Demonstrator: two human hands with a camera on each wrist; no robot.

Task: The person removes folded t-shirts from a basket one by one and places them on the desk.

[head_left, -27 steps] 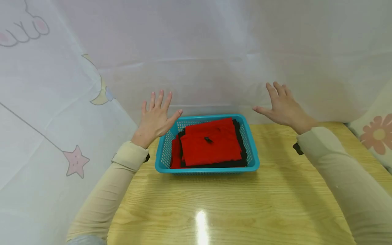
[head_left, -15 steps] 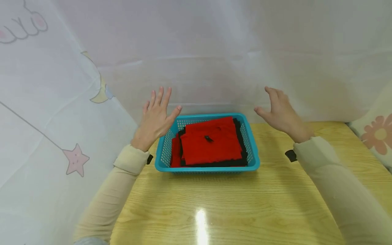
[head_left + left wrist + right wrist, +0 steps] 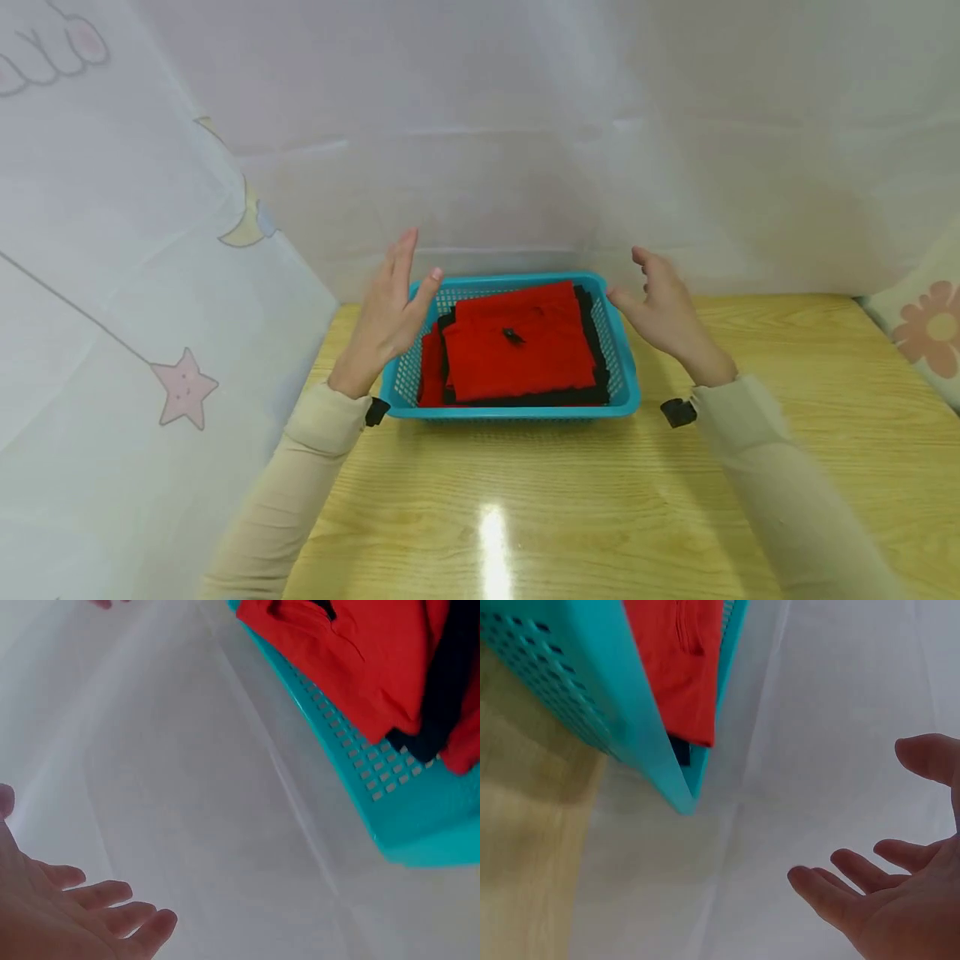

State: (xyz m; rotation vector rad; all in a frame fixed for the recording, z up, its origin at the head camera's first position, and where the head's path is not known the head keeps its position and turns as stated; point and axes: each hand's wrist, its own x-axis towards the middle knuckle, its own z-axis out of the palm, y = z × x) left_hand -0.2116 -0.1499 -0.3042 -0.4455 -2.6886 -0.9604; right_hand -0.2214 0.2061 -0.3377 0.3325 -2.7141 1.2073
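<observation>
A turquoise plastic basket (image 3: 510, 412) with perforated sides stands on the table in the head view. Inside lies a stack of folded cloth: a red garment (image 3: 517, 358) with a small dark mark on top, black fabric (image 3: 602, 379) under it, and more red fabric (image 3: 431, 371) at the left. My left hand (image 3: 385, 317) is held at the basket's left side, fingers extended and thumb apart. On the other side my right hand (image 3: 663, 315) has its palm turned toward the basket, fingers slightly bent. Neither hand holds anything. Both wrist views show the hands apart from the basket.
The wooden table (image 3: 585, 500) reaches forward to a pale cloth backdrop (image 3: 480, 167) right behind the basket. A printed curtain (image 3: 90, 292) closes off the left side, and a flower-patterned cloth (image 3: 933, 325) hangs at the right edge.
Both hands have turned their palms toward each other. The right hand has moved left and down, nearer the basket; the left has shifted only a little inward. The basket and cloth stay in place.
</observation>
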